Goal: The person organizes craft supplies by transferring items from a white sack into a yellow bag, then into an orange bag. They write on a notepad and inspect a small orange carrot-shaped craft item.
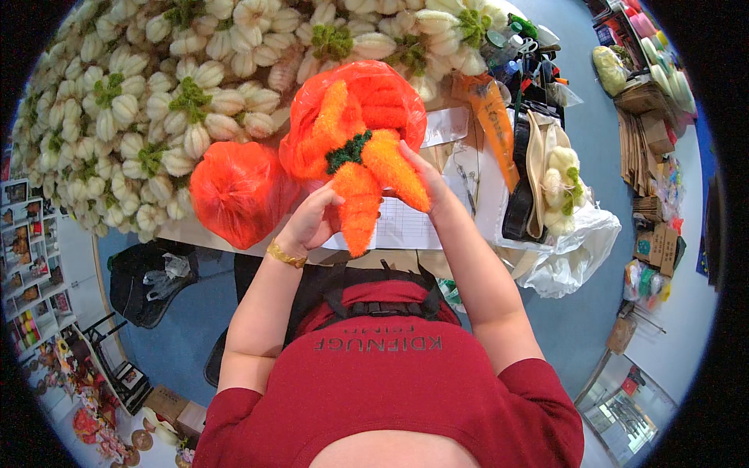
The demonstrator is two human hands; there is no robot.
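My left hand (319,217) and my right hand (426,175) hold an orange fuzzy chenille piece (357,202) between them, above the table's near edge. It has several ridged, tapering lobes around a dark green fuzzy centre (349,152). My left fingers grip the lobe that points down towards me. My right hand is wrapped around the outer side of the right lobe. Directly behind is an opened red-orange plastic bag (298,126), with more orange fuzzy pieces (383,108) inside. A second, closed red-orange bag (237,193) stands left of my left hand.
White chenille pieces with green centres (187,99) are heaped across the table's far left. Printed papers (404,225), an orange packet (494,128), a black strap (521,175), bottles (497,44) and a white plastic bag (576,257) lie rightward. A black chair (146,292) stands lower left.
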